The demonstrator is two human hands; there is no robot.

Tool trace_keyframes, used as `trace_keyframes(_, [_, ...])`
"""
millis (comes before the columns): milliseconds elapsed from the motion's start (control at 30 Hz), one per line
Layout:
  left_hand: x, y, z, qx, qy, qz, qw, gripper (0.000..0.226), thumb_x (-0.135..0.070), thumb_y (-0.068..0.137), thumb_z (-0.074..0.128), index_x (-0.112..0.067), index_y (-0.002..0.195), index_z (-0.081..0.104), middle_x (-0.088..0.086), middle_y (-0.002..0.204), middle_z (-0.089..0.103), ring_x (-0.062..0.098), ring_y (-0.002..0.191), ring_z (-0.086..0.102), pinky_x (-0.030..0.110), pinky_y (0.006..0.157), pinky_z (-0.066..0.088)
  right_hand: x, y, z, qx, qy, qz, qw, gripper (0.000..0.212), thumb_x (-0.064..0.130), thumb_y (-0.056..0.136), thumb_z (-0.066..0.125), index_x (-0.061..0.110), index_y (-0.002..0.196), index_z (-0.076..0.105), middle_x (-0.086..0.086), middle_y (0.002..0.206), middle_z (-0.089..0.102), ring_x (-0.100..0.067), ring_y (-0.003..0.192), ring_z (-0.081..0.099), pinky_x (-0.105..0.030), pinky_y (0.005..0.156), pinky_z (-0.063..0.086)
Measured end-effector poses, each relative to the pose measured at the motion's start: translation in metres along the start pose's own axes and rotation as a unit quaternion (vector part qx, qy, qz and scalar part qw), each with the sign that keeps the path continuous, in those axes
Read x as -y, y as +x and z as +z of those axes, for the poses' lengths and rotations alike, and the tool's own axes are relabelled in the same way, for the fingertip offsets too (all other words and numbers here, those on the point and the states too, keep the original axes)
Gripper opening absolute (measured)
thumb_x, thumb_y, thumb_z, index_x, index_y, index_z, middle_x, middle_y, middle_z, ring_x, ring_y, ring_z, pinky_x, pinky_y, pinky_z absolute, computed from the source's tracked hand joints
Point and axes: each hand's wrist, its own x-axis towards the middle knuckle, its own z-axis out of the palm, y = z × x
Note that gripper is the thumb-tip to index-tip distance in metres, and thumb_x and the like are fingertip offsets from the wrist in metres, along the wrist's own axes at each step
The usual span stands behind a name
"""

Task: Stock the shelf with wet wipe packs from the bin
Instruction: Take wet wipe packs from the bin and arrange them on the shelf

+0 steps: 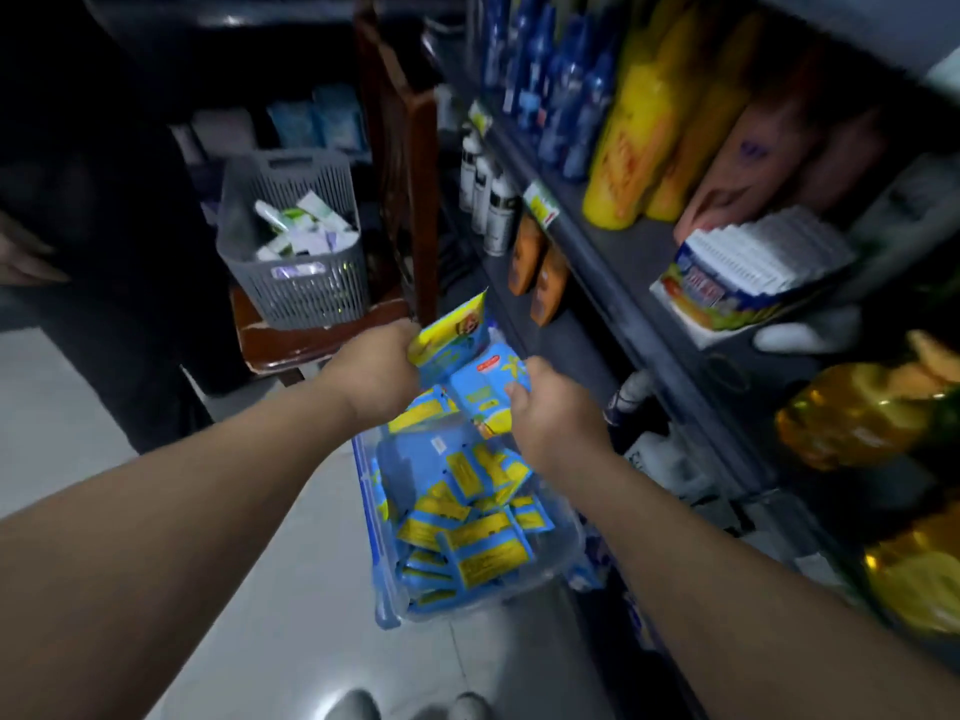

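Left hand: the left hand (382, 374) reaches out over the far end of the bin, fingers curled round a blue-and-yellow wet wipe pack (452, 337) that is lifted clear and tilted.
Right hand: the right hand (553, 423), just right of the left, pinches a second pack (488, 387) by its near edge, thumb on top.
Bin: a clear plastic bin (370, 517) with a blue rim sits on the pale floor against the foot of the shelf, and more packs (478, 532) lie loosely heaped inside.
Shelf: a grey metal shelf (639, 252) runs along the right, carrying blue bottles (561, 96) at the far end, yellow bottles (634, 148) beside them and a display box of white sachets (748, 267) nearer.
Far left: a grey slotted basket (301, 288) of small tubes and boxes stands on a wooden chair (405, 148).
Writing: every pack carries yellow panels of small print and the second a small red mark. All of it is too blurred to read, as are the bottle labels and the sachet box.
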Motion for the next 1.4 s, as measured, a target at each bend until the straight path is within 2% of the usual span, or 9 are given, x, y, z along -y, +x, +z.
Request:
trace_keyframes(100, [-0.022,-0.025,-0.028,-0.015,-0.013,0.002,1.000,0.033,0.002,0.082,0.043,-0.012,0.110,0.055,0.010,0.081,0.051,0.034,0.080,0.059,0.032,0.066,0.048,0.013,-0.025,-0.037,-0.007,0.029,0.006,1.000,0.029,0.018,0.093,0.050,0.015,0.122,0.050,-0.011,0.116,0.063,-0.032,0.107,0.058,-0.033,0.076,0.041])
trace_keyframes(233, [-0.048,-0.058,-0.058,-0.035,-0.029,0.029,0.999,0.027,0.000,0.084,0.044,-0.015,0.103,0.057,0.007,0.077,0.055,0.026,0.069,0.053,0.028,0.053,0.035,0.022,-0.068,-0.080,-0.036,0.091,0.004,0.995,0.020,0.012,0.086,0.053,0.018,0.105,0.052,-0.003,0.092,0.063,-0.025,0.081,0.060,-0.033,0.063,0.047])
trace_keyframes(333, [-0.065,-0.091,-0.074,-0.042,-0.049,0.065,0.996,0.012,-0.011,0.089,0.050,-0.018,0.096,0.057,0.007,0.077,0.058,0.023,0.069,0.057,0.028,0.056,0.039,0.024,-0.101,-0.109,-0.067,0.105,0.005,0.992,0.012,0.014,0.088,0.053,0.021,0.097,0.049,0.006,0.075,0.053,-0.014,0.063,0.052,-0.028,0.047,0.036])
trace_keyframes(433, [-0.081,-0.133,-0.086,-0.043,-0.064,0.120,0.990,0.011,-0.029,0.094,0.057,-0.018,0.095,0.057,0.009,0.081,0.058,0.024,0.070,0.054,0.030,0.060,0.038,0.026,-0.142,-0.131,-0.091,0.127,0.010,0.988,0.009,0.020,0.090,0.054,0.022,0.098,0.052,0.001,0.078,0.057,-0.023,0.068,0.057,-0.032,0.053,0.045])
trace_keyframes(600, [-0.104,-0.204,-0.100,-0.048,-0.052,0.175,0.982,0.011,-0.026,0.093,0.058,-0.015,0.094,0.058,0.008,0.077,0.056,0.019,0.063,0.051,0.025,0.051,0.035,0.030,-0.225,-0.154,-0.144,0.157,0.027,0.977,0.008,0.025,0.092,0.056,0.021,0.098,0.055,-0.002,0.092,0.064,-0.027,0.084,0.063,-0.046,0.076,0.055])
trace_keyframes(833, [-0.146,-0.281,-0.109,-0.047,-0.115,0.209,0.970,0.016,-0.025,0.091,0.057,-0.010,0.086,0.058,0.016,0.085,0.061,0.030,0.076,0.058,0.042,0.070,0.050,0.022,-0.335,-0.194,-0.238,0.165,0.065,0.955,0.007,0.019,0.085,0.060,0.019,0.091,0.056,-0.003,0.089,0.064,-0.027,0.082,0.063,-0.043,0.074,0.055])
trace_keyframes(1067, [-0.224,-0.358,-0.104,-0.045,-0.145,0.266,0.952,0.022,-0.022,0.084,0.058,-0.011,0.067,0.048,0.006,0.061,0.049,0.025,0.058,0.049,0.031,0.055,0.037,-0.006,-0.437,-0.246,-0.331,0.154,0.107,0.925,0.014,0.024,0.076,0.058,0.015,0.086,0.056,-0.007,0.084,0.065,-0.031,0.082,0.064,-0.044,0.073,0.054])
trace_keyframes(1233, [-0.286,-0.409,-0.083,0.005,-0.187,0.299,0.936,0.019,-0.017,0.077,0.066,-0.005,0.090,0.060,0.011,0.079,0.063,0.027,0.069,0.059,0.032,0.059,0.046,-0.046,-0.503,-0.279,-0.394,0.154,0.137,0.896,0.018,0.020,0.073,0.056,0.008,0.085,0.056,-0.009,0.078,0.064,-0.032,0.073,0.063,-0.044,0.066,0.051])
trace_keyframes(1400, [-0.355,-0.459,-0.042,0.055,-0.235,0.331,0.912,0.023,-0.013,0.063,0.063,-0.011,0.085,0.060,0.010,0.084,0.067,0.027,0.075,0.064,0.039,0.070,0.056,-0.102,-0.567,-0.315,-0.435,0.224,0.164,0.856,0.019,0.011,0.075,0.050,0.015,0.093,0.057,-0.009,0.088,0.069,-0.032,0.079,0.066,-0.044,0.073,0.056])
